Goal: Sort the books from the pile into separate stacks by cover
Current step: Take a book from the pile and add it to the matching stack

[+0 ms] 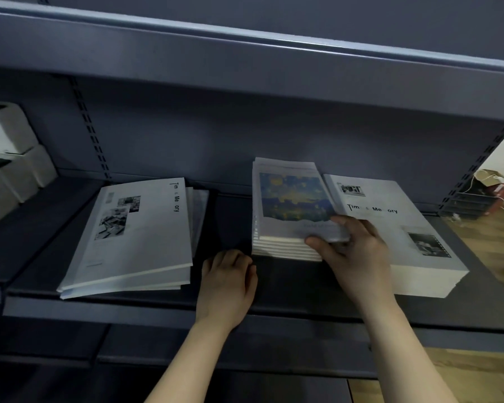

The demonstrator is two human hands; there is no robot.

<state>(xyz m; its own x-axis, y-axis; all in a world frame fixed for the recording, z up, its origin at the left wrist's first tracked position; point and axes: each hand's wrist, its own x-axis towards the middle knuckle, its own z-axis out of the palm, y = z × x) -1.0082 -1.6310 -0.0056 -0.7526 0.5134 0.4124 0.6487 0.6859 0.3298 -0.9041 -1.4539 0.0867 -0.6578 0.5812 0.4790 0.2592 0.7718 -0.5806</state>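
Right grip (358,257) pinches the near right corner of the painted stack (288,205), thumb against the cream page edges and fingers curled over the top cover. That corner is blurred, so I cannot tell how many books sit between thumb and fingers, and the small print under the picture is unreadable. Left grip (227,283) rests on the shelf (128,308) at the stack's 7 o'clock, just beside its near left corner. Its fingers curl downward with the tips hidden, and nothing shows in it.

The shelf is matt dark grey metal with a folded front lip. The painted stack is several thin paperbacks, squared up, and its top cover is a blue and yellow painting with a ragged lower border. Just beside it at 3 o'clock is the white stack (399,228). It is thicker, with pale covers, a title with some letters washed out and two dim photographs. The right grip hides part of its near left side. At 9 o'clock, well apart, lies the pile (128,228), a few similar white books, fanned and askew, the lower ones mostly hidden.

Farther back stand a slotted upright (90,132) and a flat back panel. White boxes (9,158) at 9 o'clock are cut off by the frame. At 3 o'clock are wooden floor (477,370) and a blurry tangle of cables (498,181).
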